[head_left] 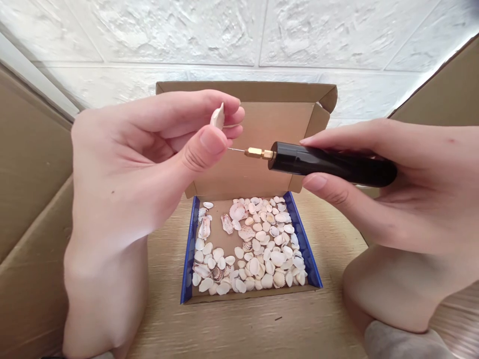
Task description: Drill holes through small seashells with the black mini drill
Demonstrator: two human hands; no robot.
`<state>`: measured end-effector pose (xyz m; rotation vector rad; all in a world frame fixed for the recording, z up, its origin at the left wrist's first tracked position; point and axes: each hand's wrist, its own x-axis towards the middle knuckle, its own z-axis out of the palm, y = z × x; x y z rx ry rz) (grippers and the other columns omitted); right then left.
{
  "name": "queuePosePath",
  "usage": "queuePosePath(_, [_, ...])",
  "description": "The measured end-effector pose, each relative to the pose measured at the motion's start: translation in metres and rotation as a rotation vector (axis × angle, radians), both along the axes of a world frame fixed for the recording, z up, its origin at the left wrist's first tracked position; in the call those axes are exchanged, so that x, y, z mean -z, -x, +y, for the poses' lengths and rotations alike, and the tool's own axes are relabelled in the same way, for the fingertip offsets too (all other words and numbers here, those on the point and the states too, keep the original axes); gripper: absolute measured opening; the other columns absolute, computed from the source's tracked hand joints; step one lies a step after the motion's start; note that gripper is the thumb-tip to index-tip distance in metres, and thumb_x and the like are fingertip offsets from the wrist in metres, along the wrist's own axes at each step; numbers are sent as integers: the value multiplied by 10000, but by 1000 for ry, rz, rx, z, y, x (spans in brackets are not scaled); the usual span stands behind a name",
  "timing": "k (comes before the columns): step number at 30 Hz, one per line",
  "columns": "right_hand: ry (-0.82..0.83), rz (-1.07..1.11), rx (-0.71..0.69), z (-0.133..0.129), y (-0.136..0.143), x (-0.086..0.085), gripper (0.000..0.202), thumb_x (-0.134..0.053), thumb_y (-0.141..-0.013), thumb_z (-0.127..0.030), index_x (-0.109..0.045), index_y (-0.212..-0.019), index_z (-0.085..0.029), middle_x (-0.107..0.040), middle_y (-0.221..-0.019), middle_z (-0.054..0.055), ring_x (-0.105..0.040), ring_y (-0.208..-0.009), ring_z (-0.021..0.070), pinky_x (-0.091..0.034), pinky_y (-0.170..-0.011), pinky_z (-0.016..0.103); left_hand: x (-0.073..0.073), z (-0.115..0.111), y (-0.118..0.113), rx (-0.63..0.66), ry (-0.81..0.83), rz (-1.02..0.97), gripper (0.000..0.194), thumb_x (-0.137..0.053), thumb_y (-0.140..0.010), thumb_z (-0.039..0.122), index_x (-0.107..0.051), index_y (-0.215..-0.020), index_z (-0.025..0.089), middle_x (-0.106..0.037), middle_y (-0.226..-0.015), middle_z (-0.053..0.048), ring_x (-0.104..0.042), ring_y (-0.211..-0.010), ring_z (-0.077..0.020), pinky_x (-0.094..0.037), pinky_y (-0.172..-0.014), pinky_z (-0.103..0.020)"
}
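Between the thumb and fingers of my left hand (157, 149) is a small pale seashell (217, 117), held edge-on above the box. My right hand (396, 189) grips a black hand drill (322, 163) with a brass chuck, pointed left. Its thin bit reaches to just beside my left thumb, below the shell; the tip is hidden behind the thumb, so contact with the shell cannot be seen. Under both hands lies an open cardboard box with blue side walls (305, 244), holding many loose seashells (267, 267), mostly white and pinkish.
The box's raised lid (247, 169) stands behind, against a white brick-patterned wall (179, 35). Cardboard panels rise at the left (33, 164) and right (445, 85). A small dark sliver (278, 318) lies on the wooden surface (239, 334) in front.
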<state>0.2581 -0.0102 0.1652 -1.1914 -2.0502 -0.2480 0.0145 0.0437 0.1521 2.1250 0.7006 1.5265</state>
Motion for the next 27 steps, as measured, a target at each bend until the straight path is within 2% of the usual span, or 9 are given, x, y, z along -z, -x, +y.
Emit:
queuePosePath(4, [-15,-8,-35,2,0,2,115,-692,-843,-318,-699,-943,-375,-718,-750,-90,-655,-601,148,-464,-498,330,2,-1,-2,-13,4,-16,249,-721,-863,336,-767,-1045,173,-764,-1012,-23,-752,-867,-206,-675,-827,-421])
queuePosePath(12, [-33,-25,-50,3,-1,4,115,-692,-846,-313,-694,-951,-359,-700,-717,-87,-623,-549,136,-453,-485,331,1,-2,-3,-49,9,24,222,-743,-841,261,-770,-1056,211,-770,-1013,13,-762,-865,-199,-689,-788,-372])
queuePosePath(19, [1,-19,-4,-1,3,0,109,-679,-861,-303,-697,-940,-376,-690,-716,-90,-638,-572,140,-461,-500,330,2,-1,-4,-60,23,13,229,-752,-838,267,-772,-1048,180,-774,-994,-15,-768,-846,-210,-692,-761,-351])
queuePosePath(27, [-11,-29,-29,2,1,2,116,-681,-859,-320,-692,-950,-391,-695,-720,-95,-638,-567,149,-466,-493,348,1,-2,-3,-37,0,43,251,-739,-845,266,-754,-1079,177,-767,-1031,18,-759,-868,-191,-694,-785,-365])
